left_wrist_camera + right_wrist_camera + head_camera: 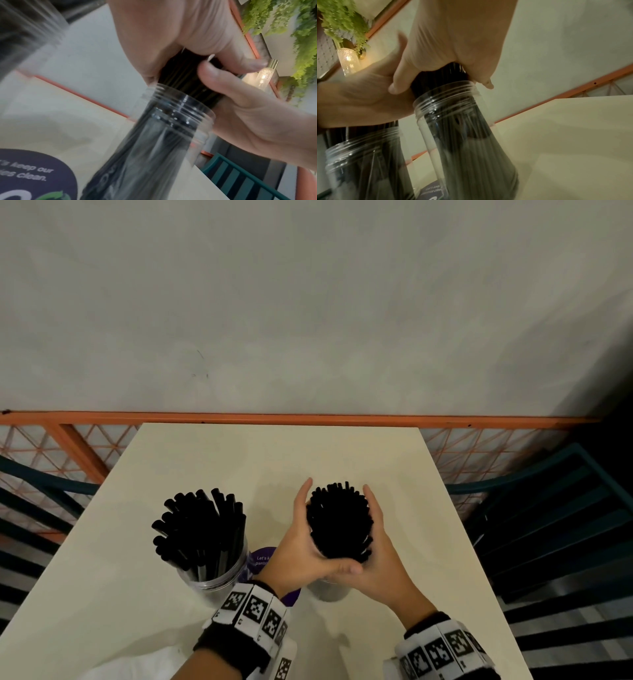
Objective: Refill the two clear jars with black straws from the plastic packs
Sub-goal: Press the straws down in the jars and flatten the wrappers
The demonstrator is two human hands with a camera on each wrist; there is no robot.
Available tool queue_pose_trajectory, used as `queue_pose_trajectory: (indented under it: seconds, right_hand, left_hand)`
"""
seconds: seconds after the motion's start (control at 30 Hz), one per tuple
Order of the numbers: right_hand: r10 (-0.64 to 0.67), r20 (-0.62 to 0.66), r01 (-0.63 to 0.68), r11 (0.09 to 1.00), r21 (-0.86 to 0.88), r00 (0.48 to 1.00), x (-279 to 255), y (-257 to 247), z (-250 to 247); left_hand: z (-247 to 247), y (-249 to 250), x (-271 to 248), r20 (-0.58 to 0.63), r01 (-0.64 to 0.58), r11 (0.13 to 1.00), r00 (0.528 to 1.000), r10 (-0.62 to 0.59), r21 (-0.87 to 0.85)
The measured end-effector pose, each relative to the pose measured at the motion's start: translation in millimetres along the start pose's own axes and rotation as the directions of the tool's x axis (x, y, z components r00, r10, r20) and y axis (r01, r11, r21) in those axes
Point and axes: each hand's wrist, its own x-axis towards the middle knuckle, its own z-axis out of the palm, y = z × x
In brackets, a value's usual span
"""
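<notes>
Two clear jars stand on a cream table (239,460). The left jar (214,577) holds fanned-out black straws (202,529). The right jar (327,592) sits under my hands, and a tight bundle of black straws (339,522) stands in its threaded mouth (173,108). My left hand (298,542) grips the bundle from the left with its thumb across the front. My right hand (382,546) curls round it from the right. In the right wrist view, my right hand's fingers (453,47) clamp the bundle (440,77) just above the jar's rim (447,93).
A round purple sticker (262,559) lies on the table between the jars. Something white and crumpled (137,666) lies at the near edge. An orange rail with mesh (308,418) runs behind the table. Teal slatted chairs (548,508) flank it.
</notes>
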Motion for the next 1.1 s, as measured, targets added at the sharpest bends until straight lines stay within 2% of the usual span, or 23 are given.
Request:
queue_pose_trajectory:
  seconds: [0.17,0.27,0.37,0.43,0.5,0.57,0.67,0.73,0.8,0.87,0.93,0.97,1.0,1.03,1.1]
  right_hand:
    - [0.023,-0.107,-0.028,0.999,-0.04,0.994,14,-11,8]
    - [-0.051,-0.166,0.042,0.998,-0.056,0.985,16,-12,8]
    - [-0.039,-0.156,0.031,0.998,-0.056,0.987,13,-14,10]
    - [-0.032,-0.122,0.018,0.993,-0.117,0.992,14,-15,12]
    - [-0.074,-0.071,0.057,0.975,-0.216,0.995,15,-11,11]
    - [-0.08,-0.078,0.061,0.972,-0.227,0.994,13,-2,7]
    - [0.023,-0.143,-0.045,0.987,-0.153,0.989,-9,18,4]
    - [0.177,-0.176,-0.183,0.983,-0.017,0.968,-33,29,5]
    - [0.337,-0.173,-0.342,0.94,0.001,0.926,-56,43,9]
    - [0.444,-0.139,-0.457,0.886,-0.08,0.885,-72,55,15]
    - [0.455,-0.109,-0.467,0.872,-0.147,0.884,-79,57,29]
    - [0.418,-0.067,-0.423,0.886,-0.189,0.906,-79,52,37]
    - [0.351,-0.014,-0.344,0.911,-0.227,0.936,-76,45,46]
    - [0.312,0.036,-0.293,0.921,-0.255,0.949,-73,36,57]
    - [0.208,0.081,-0.181,0.949,-0.258,0.975,-63,13,80]
  left_hand:
    - [16,1,3,-0.135,-0.023,1.0,0.991,0.024,0.008]
    - [17,4,3,-0.189,-0.072,0.997,0.979,0.077,0.033]
    - [17,2,2,-0.201,-0.069,0.997,0.977,0.073,0.024]
    - [17,-1,0,-0.2,-0.045,0.999,0.979,0.049,0.025]
    - [14,-2,-1,-0.178,-0.015,0.999,0.984,0.02,0.03]
    - [9,-1,-5,-0.152,0.006,0.999,0.988,0.0,0.036]
    - [-4,-4,-20,-0.141,0.059,0.994,0.989,-0.046,0.087]
    - [-15,-9,-39,-0.13,0.137,0.978,0.985,-0.117,0.156]
    - [-24,-15,-64,-0.112,0.181,0.95,0.981,-0.157,0.255]
    - [-31,-15,-87,-0.101,0.138,0.94,0.989,-0.112,0.311]
    - [-37,-5,-105,-0.148,0.037,0.956,0.989,0.007,0.29]
    - [-41,2,-112,-0.209,-0.024,0.957,0.974,0.088,0.289]
    - [-46,9,-118,-0.293,-0.083,0.948,0.94,0.177,0.308]
    - [-52,14,-124,-0.381,-0.131,0.932,0.887,0.262,0.337]
    - [-68,21,-131,-0.541,-0.149,0.917,0.767,0.344,0.371]
